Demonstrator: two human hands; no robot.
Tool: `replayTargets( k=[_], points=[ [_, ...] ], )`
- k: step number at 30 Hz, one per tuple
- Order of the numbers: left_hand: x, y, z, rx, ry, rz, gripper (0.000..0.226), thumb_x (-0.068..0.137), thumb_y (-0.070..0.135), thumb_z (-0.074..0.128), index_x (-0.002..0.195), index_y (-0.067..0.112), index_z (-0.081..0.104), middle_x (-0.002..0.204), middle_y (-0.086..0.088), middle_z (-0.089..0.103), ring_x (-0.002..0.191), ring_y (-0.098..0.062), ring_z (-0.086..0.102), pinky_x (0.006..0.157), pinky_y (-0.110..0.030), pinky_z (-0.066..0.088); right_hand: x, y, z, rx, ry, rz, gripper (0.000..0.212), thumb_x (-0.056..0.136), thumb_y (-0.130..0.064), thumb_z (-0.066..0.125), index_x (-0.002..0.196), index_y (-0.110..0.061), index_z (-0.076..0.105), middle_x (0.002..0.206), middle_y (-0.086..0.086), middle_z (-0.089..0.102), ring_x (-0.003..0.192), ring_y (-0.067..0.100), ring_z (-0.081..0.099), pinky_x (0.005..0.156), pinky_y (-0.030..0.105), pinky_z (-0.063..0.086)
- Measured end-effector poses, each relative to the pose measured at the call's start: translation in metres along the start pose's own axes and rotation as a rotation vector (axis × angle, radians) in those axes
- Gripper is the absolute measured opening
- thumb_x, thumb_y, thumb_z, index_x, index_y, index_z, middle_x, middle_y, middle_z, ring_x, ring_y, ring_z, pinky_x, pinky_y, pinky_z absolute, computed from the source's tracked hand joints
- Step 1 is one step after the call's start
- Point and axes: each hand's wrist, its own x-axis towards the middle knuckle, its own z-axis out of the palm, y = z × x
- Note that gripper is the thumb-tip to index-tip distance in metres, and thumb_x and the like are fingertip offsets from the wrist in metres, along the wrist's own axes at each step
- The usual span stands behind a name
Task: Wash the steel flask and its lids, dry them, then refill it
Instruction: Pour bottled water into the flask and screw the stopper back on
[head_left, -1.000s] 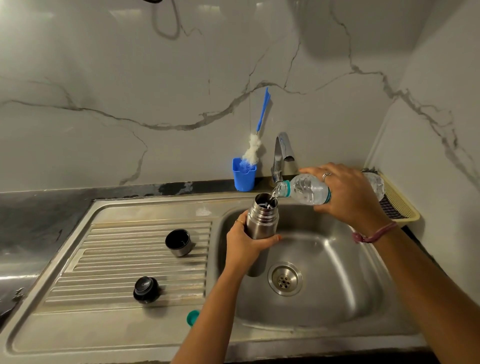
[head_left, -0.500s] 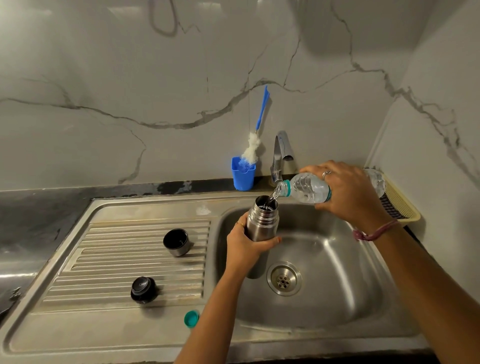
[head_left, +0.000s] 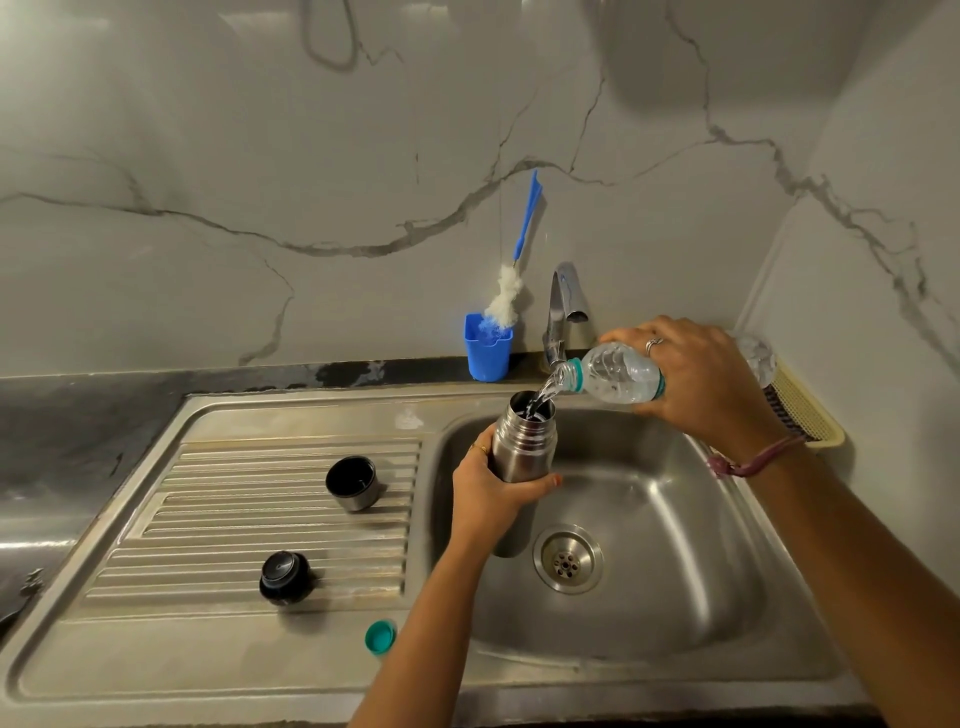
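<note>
My left hand (head_left: 491, 491) grips the steel flask (head_left: 524, 441) upright over the sink basin (head_left: 649, 519), its mouth uncovered. My right hand (head_left: 701, 382) holds a clear plastic water bottle (head_left: 615, 374) tipped nearly flat, and water streams from its neck into the flask. On the ridged drainboard (head_left: 234, 519) stand the steel cup lid (head_left: 353, 482), mouth up, and the black stopper lid (head_left: 287, 578). A teal bottle cap (head_left: 380, 635) lies on the sink's front rim.
A blue holder (head_left: 487, 353) with a blue-handled bottle brush (head_left: 511, 291) stands against the marble wall beside the tap (head_left: 561, 312). A yellow plastic basket (head_left: 802, 410) sits at the right corner. The drain (head_left: 567, 558) lies below the flask.
Water keeps pouring from the bottle into the flask. Both hands hold nearly the same place; the view has shifted slightly.
</note>
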Motion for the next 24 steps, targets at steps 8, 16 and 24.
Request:
replayTargets(
  k=[8, 16, 24],
  points=[
    [-0.0001, -0.0019, 0.0023, 0.004, -0.007, -0.007, 0.08, 0.059, 0.027, 0.094, 0.129, 0.027, 0.056, 0.114, 0.013, 0.067, 0.104, -0.007, 0.063, 0.093, -0.029, 0.055, 0.0014, 0.0033, -0.0024, -0.024, 0.008, -0.018, 0.067, 0.061, -0.046, 0.083, 0.122, -0.027, 0.06, 0.096, 0.0, 0.061, 0.085, 0.022, 0.058, 0.077, 0.035, 0.042],
    [-0.0002, -0.0013, 0.0046, 0.021, -0.014, -0.008, 0.08, 0.059, 0.028, 0.094, 0.129, 0.029, 0.055, 0.115, 0.014, 0.066, 0.105, -0.008, 0.063, 0.095, -0.033, 0.055, 0.0022, 0.0029, -0.0073, -0.041, 0.016, -0.039, 0.069, 0.059, -0.042, 0.085, 0.121, -0.023, 0.062, 0.096, 0.004, 0.063, 0.085, 0.025, 0.06, 0.078, 0.037, 0.045],
    [0.0, -0.0002, 0.0052, 0.035, -0.011, -0.002, 0.081, 0.06, 0.027, 0.093, 0.131, 0.027, 0.054, 0.116, 0.013, 0.065, 0.106, -0.008, 0.062, 0.095, -0.032, 0.054, 0.0046, 0.003, -0.0088, -0.047, 0.051, -0.073, 0.071, 0.057, -0.043, 0.086, 0.12, -0.02, 0.063, 0.093, 0.007, 0.064, 0.082, 0.027, 0.061, 0.074, 0.038, 0.047]
  ],
)
